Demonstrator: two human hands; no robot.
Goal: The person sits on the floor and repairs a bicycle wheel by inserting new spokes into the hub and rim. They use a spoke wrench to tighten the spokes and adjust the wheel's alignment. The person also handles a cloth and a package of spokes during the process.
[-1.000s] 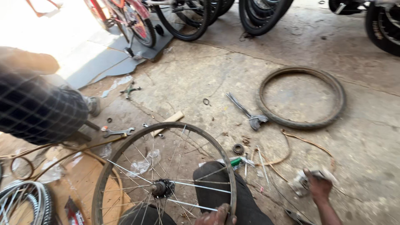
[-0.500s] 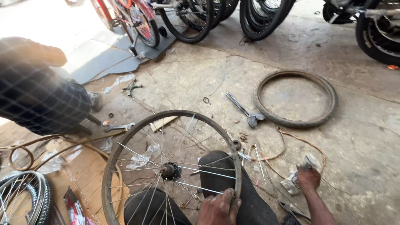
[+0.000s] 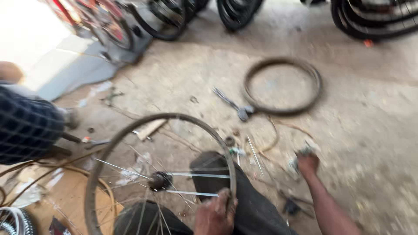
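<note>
Left hand (image 3: 213, 213) grip held the wheel rim (image 3: 130, 139) at lower centre; right hand (image 3: 308, 164) closed on a small blurred object (image 3: 300, 156) at right.

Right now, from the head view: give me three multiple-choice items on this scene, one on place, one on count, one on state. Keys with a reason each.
1. Where does the loose tyre lie?
A. flat on the concrete floor
B. mounted on the wheel
C. hung on a wall

2. How many loose tyres lie flat on the floor?
A. three
B. one
C. none

3. What is the left hand doing?
A. hanging free
B. resting on the floor
C. gripping the wheel rim

Answers: 1 A, it rings bare concrete beyond the wheel. 2 B, only one flat ring shows. 3 C, the fingers wrap the rim's near edge; the right hand reaches to small parts on the floor.
</note>
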